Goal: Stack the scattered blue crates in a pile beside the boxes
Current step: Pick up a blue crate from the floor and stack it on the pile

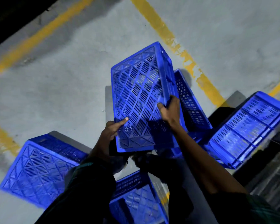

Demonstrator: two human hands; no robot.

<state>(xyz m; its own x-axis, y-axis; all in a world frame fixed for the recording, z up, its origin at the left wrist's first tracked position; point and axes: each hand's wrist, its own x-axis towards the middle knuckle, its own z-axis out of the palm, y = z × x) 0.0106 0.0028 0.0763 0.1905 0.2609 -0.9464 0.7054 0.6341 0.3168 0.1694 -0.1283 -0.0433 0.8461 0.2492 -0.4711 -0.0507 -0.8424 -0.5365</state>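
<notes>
Dark sleeves (90, 180) fill the foreground, with both bare forearms reaching forward to one blue crate (141, 101) held up off the concrete floor (55, 78), its lattice base turned toward the camera. Left hand (111, 132): clasped on the crate's lower left edge, index finger lying flat along the base. Right hand (169, 109): closed over the right rim, thumb on the base and the other fingers wrapped out of sight behind the wall.

Other crates lie scattered close by: an upturned crate (37, 170) at lower left, a near crate (141, 201) between the arms, a leaning crate (191, 102) directly behind the held one, and a tipped crate (247, 126) at right. No boxes and no pile can be seen in this view.

Step in hand, as judged: carrying the lifted crate toward the stacking spot. Done well, the crate would be turned level, rim up, with hands on opposite sides, then lowered squarely so its corners meet those of the crate beneath.

Materials: rigid moulded plastic, rectangular, with slotted walls and a diamond-ribbed perforated base; likely light but bulky. Worn yellow painted lines (176, 46) cross the rough grey floor.
</notes>
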